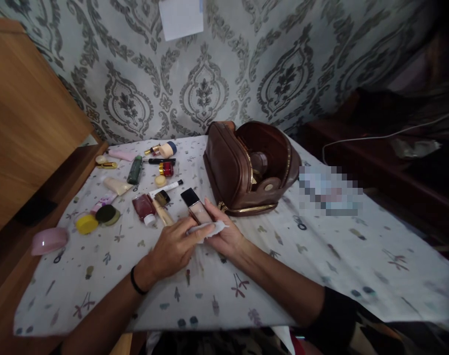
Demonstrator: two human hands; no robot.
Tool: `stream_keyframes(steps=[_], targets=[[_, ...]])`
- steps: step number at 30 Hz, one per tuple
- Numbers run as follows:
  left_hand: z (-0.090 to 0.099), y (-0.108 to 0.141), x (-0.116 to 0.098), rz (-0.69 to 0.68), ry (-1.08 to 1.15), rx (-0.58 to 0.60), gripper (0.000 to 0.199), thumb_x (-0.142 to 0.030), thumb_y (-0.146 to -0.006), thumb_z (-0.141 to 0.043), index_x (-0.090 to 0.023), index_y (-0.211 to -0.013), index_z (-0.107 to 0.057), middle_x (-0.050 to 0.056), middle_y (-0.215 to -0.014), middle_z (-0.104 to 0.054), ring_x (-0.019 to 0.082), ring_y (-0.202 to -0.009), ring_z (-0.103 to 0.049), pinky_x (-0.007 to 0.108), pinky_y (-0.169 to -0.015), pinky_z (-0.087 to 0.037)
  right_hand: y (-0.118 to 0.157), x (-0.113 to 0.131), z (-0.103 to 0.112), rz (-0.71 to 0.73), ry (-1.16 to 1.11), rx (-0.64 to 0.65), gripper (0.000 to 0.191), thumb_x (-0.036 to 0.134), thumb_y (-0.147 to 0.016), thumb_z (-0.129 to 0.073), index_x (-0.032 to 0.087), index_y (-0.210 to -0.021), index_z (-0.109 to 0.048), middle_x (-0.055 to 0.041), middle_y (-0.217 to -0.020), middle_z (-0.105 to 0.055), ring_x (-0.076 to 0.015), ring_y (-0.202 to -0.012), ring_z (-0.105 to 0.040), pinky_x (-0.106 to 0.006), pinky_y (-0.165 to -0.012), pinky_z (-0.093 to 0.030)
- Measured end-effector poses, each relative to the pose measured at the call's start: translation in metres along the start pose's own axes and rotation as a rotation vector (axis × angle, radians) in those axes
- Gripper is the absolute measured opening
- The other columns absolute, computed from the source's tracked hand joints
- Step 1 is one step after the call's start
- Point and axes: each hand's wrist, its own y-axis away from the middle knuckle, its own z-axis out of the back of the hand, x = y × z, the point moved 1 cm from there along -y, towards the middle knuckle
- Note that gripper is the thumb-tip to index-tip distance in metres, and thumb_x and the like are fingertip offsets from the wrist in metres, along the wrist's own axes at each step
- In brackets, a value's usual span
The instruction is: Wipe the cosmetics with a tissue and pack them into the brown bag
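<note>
A square glass bottle of beige liquid with a black cap (197, 207) is held tilted near the middle of the table. My right hand (226, 234) is closed around its lower part from the right. Pressed against the bottle's lower end is a white wipe (206, 231), gripped by my left hand (178, 241), which wears a black band at the wrist. Just left of the hands lie a tube with a dark cap (163, 209) and a dark red bottle with a white cap (143, 208). Behind them stands an open brown cosmetic bag (232, 170) with items inside.
Several cosmetics, including a green bottle (134, 170), a red jar (166, 169) and a pink container (50, 241), lie on the left of the patterned cloth (257, 296). A wooden cabinet (32, 118) borders the left; a blurred-out item (330, 191) lies right of the bag.
</note>
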Motion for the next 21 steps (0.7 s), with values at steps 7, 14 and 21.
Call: stream_keyframes(steps=[7,14,21], targets=[[0.002,-0.002,-0.002,-0.034,0.012,-0.012,0.043,-0.007,-0.095,-0.039,-0.021,-0.131,-0.057,0.003,-0.086,-0.055,0.014,-0.077,-0.055,0.026,-0.065,-0.051,-0.003,0.001,0.005,0.003,0.01,0.01,0.02,0.03,-0.084,-0.072,0.011,-0.078,-0.07,-0.003,-0.071,-0.074,-0.0117,-0.061,-0.067,-0.02,-0.064,-0.055],[0.007,0.001,0.005,0.107,-0.09,-0.134,0.045,-0.013,-0.097,-0.04,-0.023,-0.139,-0.053,0.005,-0.092,-0.055,0.014,-0.079,-0.056,0.024,-0.067,-0.049,-0.002,-0.001,0.001,0.122,0.07,-0.087,0.009,0.021,-0.078,-0.074,0.016,-0.073,-0.067,0.0025,-0.065,-0.07,-0.0108,-0.057,-0.061,-0.021,-0.057,-0.05],[0.014,0.004,0.02,0.274,-0.099,-0.241,0.05,-0.012,-0.097,-0.041,-0.022,-0.146,-0.046,0.005,-0.095,-0.053,0.015,-0.083,-0.056,0.027,-0.073,-0.048,-0.002,-0.005,0.003,0.088,0.11,-0.127,0.009,0.024,-0.085,-0.069,0.016,-0.083,-0.065,-0.0002,-0.067,-0.069,-0.0103,-0.049,-0.056,-0.02,-0.042,-0.042]])
